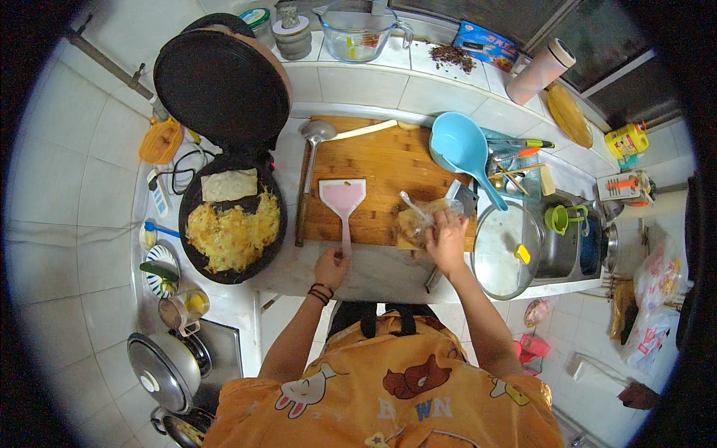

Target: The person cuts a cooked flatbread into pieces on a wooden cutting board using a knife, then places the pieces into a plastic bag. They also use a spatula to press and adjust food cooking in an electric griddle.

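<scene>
My left hand grips the handle of a pink spatula with a white rim. Its blade lies over the wooden cutting board. My right hand has its fingers on a crumpled clear plastic bag at the board's right side; its yellowish-brown contents are blurred. Behind that hand shows part of a cleaver blade. Left of the board, an open electric griddle holds a shredded golden pancake and a pale rectangular piece of dough.
A ladle lies along the board's left edge. A blue water scoop and a glass lid are at the right, before the sink. The griddle's lid stands raised. Pots sit at lower left.
</scene>
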Demonstrator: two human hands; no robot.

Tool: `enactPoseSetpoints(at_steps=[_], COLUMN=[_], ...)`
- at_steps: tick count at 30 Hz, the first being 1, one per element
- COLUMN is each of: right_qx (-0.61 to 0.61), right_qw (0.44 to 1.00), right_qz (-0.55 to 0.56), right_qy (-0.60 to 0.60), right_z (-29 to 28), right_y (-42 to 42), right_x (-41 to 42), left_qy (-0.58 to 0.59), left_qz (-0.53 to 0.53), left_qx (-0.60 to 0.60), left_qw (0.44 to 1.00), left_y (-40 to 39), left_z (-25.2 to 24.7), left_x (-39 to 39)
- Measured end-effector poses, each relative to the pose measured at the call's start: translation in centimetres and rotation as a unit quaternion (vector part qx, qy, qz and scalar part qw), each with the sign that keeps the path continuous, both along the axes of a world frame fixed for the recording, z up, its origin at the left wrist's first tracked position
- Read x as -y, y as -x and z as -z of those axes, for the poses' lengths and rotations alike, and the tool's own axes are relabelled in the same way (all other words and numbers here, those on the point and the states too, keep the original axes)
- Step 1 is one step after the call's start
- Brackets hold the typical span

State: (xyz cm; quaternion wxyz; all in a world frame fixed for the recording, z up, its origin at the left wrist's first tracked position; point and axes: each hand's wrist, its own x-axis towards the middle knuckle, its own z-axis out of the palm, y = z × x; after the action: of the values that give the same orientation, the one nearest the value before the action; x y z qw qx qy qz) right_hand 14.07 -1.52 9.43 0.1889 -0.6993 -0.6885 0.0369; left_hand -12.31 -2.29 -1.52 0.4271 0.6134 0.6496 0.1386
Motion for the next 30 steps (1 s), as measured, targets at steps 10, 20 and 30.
enactPoseSetpoints(at_steps=[10, 20, 30], right_qx=[-0.211, -0.181, -0.601], right_qw=[0.976, 0.963, 0.665], right_qz=[-0.029, -0.192, -0.192], right_qy=[0.045, 0.061, 0.4], right_z=[0.6, 1.2, 0.6], right_y=[2.0, 8.6, 15.8], right_x=[-7.2, -4.7, -0.9], left_qy=[-0.034, -0.065, -0.123], left_qz=[-0.105, -0.265, -0.297], left_qx=[0.151, 0.245, 0.249], left_qw=[0.982, 0.931, 0.914], left_y=[3.5, 1.1, -0.5], left_z=[-6.0, -8.5, -11.6], left_x=[5.7, 8.3, 5.9])
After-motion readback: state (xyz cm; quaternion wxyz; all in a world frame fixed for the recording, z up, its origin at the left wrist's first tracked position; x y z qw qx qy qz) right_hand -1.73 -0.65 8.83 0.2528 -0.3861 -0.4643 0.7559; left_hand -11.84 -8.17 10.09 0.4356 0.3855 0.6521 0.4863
